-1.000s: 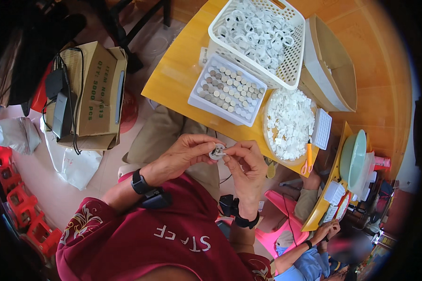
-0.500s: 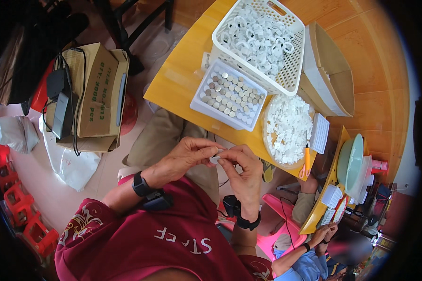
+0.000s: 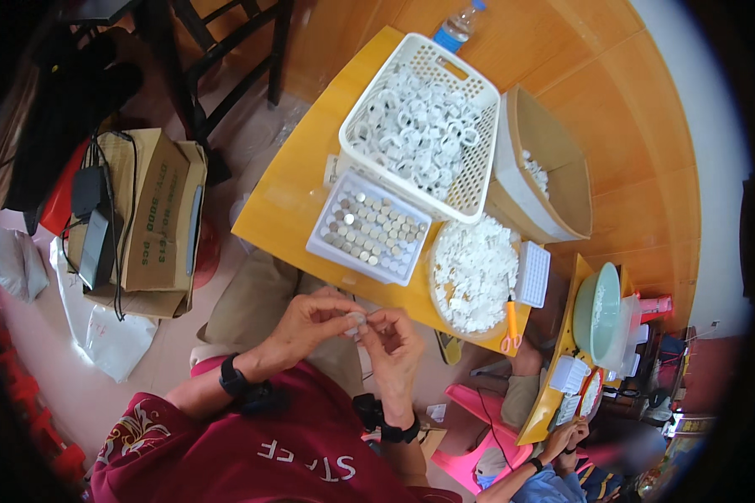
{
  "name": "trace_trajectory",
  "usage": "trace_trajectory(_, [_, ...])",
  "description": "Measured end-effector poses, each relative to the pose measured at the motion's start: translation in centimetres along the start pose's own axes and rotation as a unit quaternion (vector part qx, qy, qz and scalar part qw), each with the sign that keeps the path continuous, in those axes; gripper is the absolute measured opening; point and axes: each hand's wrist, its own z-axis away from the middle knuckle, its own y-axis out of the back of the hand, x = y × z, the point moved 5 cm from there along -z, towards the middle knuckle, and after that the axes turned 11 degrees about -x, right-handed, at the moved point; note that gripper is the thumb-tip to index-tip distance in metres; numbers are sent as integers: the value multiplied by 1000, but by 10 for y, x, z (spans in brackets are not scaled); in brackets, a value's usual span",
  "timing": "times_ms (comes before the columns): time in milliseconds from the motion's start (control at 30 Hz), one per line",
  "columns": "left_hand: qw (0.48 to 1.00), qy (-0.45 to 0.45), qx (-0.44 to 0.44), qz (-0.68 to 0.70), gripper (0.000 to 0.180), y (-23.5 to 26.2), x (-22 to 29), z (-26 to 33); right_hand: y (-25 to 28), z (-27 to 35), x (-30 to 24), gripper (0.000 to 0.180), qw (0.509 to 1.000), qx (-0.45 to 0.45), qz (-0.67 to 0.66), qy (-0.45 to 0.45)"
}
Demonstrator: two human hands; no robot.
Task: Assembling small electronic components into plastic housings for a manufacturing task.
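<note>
Round whitish part (image 3: 356, 322), one: between the fingertips. Left hand (image 3: 310, 325), right hand (image 3: 391, 345): thumbs and forefingers nearly together, pinching it. Tray (image 3: 337, 259) of round discs (image 3: 376, 228): beyond the fingers. White basket (image 3: 396, 178): farther beyond. White pieces (image 3: 478, 272), heaped: beyond, rightward.

A small assembly workshop: basket (image 3: 478, 163) of white parts (image 3: 424, 126), tray (image 3: 358, 264) of round discs (image 3: 369, 230), co-worker (image 3: 554, 486) at another table (image 3: 535, 423).
</note>
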Motion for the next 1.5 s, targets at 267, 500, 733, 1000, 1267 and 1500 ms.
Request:
trace_trajectory(267, [999, -14, 4, -49, 14, -14, 25, 9, -4, 12, -16, 12, 991, 7, -115, -73])
trace_trajectory(500, [997, 1, 0, -75, 13, -27, 34, 25, -7, 25, -29, 10, 988, 22, -128, -82])
trace_trajectory(733, [989, -41, 27, -139, 10, -19, 36, 23, -12, 19, -26, 12, 985, 34, -157, -65])
trace_trajectory(1000, [988, -35, 46, -146, 10, -12, 28, 21, -17, 20, -21, 11, 995, 66, -60, -35])
trace_trajectory(1267, [998, -11, 25, -65, 13, -12, 39, 21, -19, 19, -32, 15, 996, 82, -23, 13])
trace_trajectory(1500, [986, -22, -20, -162, 17, -13, 44, 26, -10, 29, -24, 20, 995, 73, -63, -28])
